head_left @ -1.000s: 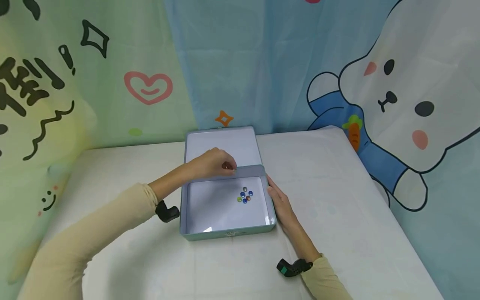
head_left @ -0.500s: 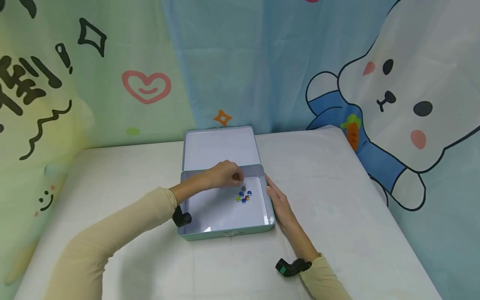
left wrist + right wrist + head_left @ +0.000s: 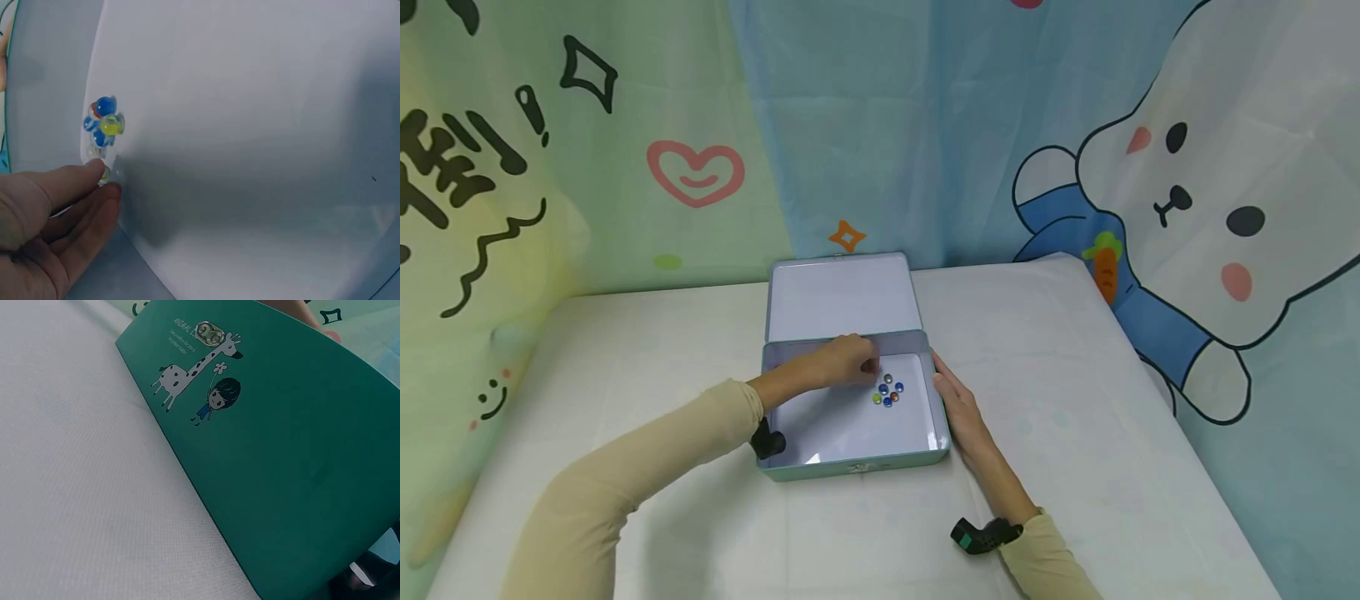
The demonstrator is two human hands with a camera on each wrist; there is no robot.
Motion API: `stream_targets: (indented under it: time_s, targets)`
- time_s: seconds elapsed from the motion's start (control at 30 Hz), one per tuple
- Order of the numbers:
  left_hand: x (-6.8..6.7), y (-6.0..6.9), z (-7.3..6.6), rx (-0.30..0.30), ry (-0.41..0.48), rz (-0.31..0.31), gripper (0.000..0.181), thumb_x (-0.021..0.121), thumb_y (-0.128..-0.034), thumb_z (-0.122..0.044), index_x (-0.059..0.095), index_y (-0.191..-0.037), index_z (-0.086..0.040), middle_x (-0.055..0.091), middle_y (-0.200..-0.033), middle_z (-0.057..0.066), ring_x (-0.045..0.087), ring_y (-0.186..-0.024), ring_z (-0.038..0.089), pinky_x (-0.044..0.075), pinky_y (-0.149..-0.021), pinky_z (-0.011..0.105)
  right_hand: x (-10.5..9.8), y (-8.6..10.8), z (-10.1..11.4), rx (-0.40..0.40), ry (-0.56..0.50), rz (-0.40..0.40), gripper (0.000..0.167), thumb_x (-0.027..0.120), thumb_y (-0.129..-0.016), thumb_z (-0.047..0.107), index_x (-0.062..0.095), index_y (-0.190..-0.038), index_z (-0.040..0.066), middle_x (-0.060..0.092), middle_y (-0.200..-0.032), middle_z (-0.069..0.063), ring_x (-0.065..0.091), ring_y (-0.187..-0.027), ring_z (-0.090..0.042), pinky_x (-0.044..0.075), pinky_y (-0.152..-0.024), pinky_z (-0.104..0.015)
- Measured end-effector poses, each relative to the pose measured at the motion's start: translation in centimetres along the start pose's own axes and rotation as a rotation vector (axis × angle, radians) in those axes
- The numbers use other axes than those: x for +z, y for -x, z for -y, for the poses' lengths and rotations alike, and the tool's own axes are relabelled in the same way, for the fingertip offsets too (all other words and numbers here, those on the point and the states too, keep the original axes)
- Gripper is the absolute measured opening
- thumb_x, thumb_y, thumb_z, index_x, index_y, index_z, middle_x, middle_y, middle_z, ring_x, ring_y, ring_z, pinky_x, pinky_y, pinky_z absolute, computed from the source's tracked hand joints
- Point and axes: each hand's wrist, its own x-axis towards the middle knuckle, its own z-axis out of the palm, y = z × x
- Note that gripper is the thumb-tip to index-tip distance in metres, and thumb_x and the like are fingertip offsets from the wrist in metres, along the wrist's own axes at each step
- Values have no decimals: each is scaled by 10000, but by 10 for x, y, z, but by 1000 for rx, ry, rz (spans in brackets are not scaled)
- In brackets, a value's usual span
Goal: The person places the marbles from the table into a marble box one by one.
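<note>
In the head view my left hand (image 3: 844, 362) is inside the box (image 3: 861, 465), just behind and left of several glass marbles (image 3: 889, 391). The left wrist view shows that hand (image 3: 59, 222) pinching a yellowish marble (image 3: 105, 173) between thumb and fingertips, low over the box floor. Close beside it lie the blue, yellow, clear and reddish marbles (image 3: 102, 124). My right hand (image 3: 967, 417) rests along the box's outer right wall, fingers extended. The right wrist view holds the green box wall (image 3: 269, 437), printed with a giraffe and a child.
The box's hinged lid (image 3: 844, 296) lies back, opened away from me. A white cloth (image 3: 1075, 400) covers the table, and a printed curtain (image 3: 850, 125) hangs behind. Each wrist carries a black device, the left one (image 3: 768, 440) hanging over the box's left wall.
My left hand has come down and towards me from above the box's back edge to the box floor by the marbles. My right hand stays at the right wall.
</note>
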Motion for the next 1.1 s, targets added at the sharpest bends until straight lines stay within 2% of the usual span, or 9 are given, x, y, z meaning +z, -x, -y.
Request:
stream_targets:
  time_s: [0.17,0.3,0.7,0.8,0.93,1.1]
  targets:
    - [3,0,1,-24,-19,3,78,709,-855,-83,711,-925,-50,675,-830,19,567,-741,118,496,-720,240,0,1,-2,-11,-1,13,493,384,-1041,355,300,-1522,291,247,-1612,47,129,-1524,-202,74,-1244,-455]
    - [7,-2,3,-48,-34,13,92,734,-841,-97,719,-930,-73,692,-879,29,590,-797,135,510,-775,266,0,1,-2,-12,0,12,482,382,-1041,358,307,-1515,317,254,-1607,71,134,-1523,-179,78,-1246,-441]
    - [7,-1,0,-55,-43,12,121,733,-846,-95,724,-962,-59,700,-896,46,596,-804,142,516,-776,274,0,1,-1,-18,-3,12,490,390,-1037,381,306,-1515,320,256,-1604,86,136,-1521,-159,79,-1247,-428]
    - [4,1,-1,-66,-37,15,188,736,-847,-114,712,-1018,-40,709,-922,63,619,-813,149,527,-765,267,0,2,-1,-14,-12,21,494,394,-1033,398,304,-1514,326,252,-1605,88,133,-1521,-161,80,-1247,-428]
    - [-10,9,-8,-58,-10,16,280,704,-881,-144,677,-1125,-11,721,-1002,100,666,-869,178,552,-781,280,0,2,-1,-9,-19,25,492,394,-1034,398,304,-1513,334,248,-1605,92,130,-1522,-162,80,-1247,-432]
    - [-45,31,-18,-28,8,-14,280,649,-927,-189,664,-1160,-34,725,-1018,87,666,-873,163,543,-760,272,0,1,0,-24,-9,20,487,384,-1041,375,299,-1517,319,251,-1605,87,134,-1522,-162,81,-1247,-428]
